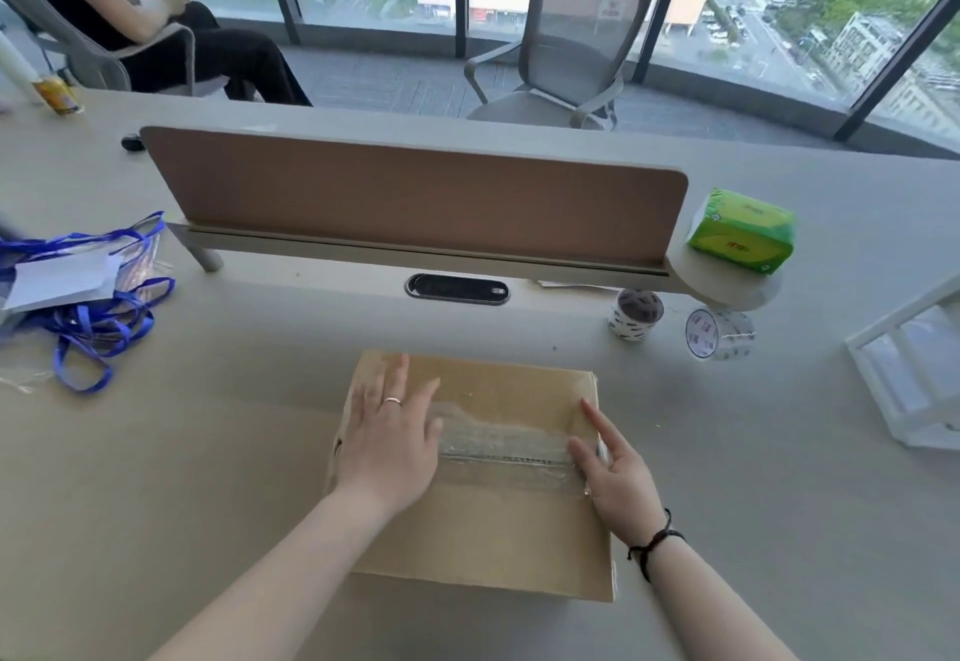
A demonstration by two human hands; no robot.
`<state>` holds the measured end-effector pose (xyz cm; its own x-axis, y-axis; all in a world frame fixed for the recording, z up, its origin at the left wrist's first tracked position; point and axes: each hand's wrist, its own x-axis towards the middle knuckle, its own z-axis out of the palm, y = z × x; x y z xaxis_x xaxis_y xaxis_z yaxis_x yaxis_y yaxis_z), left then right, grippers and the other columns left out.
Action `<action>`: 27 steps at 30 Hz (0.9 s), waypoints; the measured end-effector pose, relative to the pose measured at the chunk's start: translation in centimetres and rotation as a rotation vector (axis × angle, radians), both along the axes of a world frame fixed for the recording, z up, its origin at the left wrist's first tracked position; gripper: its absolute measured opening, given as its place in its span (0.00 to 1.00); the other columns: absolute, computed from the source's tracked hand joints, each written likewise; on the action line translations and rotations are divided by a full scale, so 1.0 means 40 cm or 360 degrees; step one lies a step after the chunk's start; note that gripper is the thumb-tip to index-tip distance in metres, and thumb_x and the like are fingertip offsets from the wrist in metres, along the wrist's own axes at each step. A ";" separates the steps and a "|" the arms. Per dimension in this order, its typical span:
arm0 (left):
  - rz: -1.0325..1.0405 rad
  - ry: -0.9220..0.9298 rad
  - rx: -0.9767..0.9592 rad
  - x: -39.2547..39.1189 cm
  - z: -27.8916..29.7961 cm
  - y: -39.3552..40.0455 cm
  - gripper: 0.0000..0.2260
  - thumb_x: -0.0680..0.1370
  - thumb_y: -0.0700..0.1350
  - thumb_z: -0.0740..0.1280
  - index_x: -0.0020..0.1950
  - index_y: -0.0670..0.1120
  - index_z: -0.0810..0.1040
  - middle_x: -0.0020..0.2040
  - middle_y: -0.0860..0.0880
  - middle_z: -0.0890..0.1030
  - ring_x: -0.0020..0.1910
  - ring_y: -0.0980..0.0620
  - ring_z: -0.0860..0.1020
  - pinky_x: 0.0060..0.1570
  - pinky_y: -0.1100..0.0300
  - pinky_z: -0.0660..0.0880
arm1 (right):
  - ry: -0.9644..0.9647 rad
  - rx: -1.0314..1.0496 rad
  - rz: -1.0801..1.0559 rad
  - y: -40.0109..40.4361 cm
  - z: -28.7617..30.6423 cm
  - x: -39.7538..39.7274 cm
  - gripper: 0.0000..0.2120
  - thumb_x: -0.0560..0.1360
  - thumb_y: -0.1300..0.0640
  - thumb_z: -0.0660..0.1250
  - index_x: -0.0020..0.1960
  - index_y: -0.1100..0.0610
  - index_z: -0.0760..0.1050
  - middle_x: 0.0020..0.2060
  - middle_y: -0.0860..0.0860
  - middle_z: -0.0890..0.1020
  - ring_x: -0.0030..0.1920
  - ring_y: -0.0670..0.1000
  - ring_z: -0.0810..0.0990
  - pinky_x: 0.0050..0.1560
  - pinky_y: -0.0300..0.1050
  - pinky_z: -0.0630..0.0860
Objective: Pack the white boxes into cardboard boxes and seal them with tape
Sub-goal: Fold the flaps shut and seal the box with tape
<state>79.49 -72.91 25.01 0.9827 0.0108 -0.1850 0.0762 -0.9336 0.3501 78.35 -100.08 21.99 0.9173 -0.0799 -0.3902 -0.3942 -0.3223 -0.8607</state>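
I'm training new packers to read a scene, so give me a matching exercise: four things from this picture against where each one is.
Things:
1. left hand
2. right hand
3. green tissue pack
4. blue lanyards

Places:
A. desk, far left
B. shelf end beside the divider
C. flat on the cardboard box top
D. at the box's right edge, on the tape

Pairs: 1-C, 2-D, 3-B, 4-A

Bright window daylight, wide-angle edge distortion

White rack [914, 380] cut off at right edge.
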 end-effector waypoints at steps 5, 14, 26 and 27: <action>-0.0291 0.0196 0.0016 0.006 -0.019 -0.082 0.25 0.86 0.56 0.49 0.83 0.54 0.51 0.81 0.53 0.34 0.81 0.49 0.37 0.79 0.51 0.37 | -0.0024 -0.0023 0.0070 -0.024 -0.001 -0.001 0.21 0.79 0.48 0.67 0.68 0.30 0.68 0.61 0.45 0.82 0.62 0.45 0.80 0.64 0.41 0.74; -0.0597 0.0180 -0.0165 0.102 0.024 -0.359 0.24 0.85 0.54 0.56 0.81 0.56 0.57 0.83 0.54 0.47 0.82 0.51 0.45 0.79 0.52 0.48 | -0.0104 0.0047 -0.0250 -0.162 0.013 0.064 0.11 0.79 0.57 0.69 0.60 0.49 0.78 0.48 0.46 0.83 0.47 0.41 0.81 0.45 0.31 0.74; -0.0259 0.0470 -0.0840 0.344 0.011 -0.746 0.17 0.84 0.44 0.59 0.74 0.47 0.72 0.69 0.48 0.76 0.69 0.50 0.73 0.65 0.62 0.66 | -0.0069 0.0003 -0.0733 -0.479 -0.010 0.310 0.13 0.80 0.55 0.67 0.62 0.59 0.77 0.46 0.51 0.82 0.42 0.44 0.79 0.41 0.36 0.72; -0.0208 0.0494 -0.0866 0.365 0.005 -0.772 0.17 0.84 0.44 0.60 0.74 0.47 0.73 0.68 0.48 0.77 0.68 0.51 0.74 0.64 0.62 0.67 | -0.0061 0.0001 -0.0750 -0.498 -0.013 0.333 0.14 0.80 0.54 0.67 0.63 0.59 0.77 0.49 0.52 0.82 0.45 0.46 0.79 0.43 0.37 0.73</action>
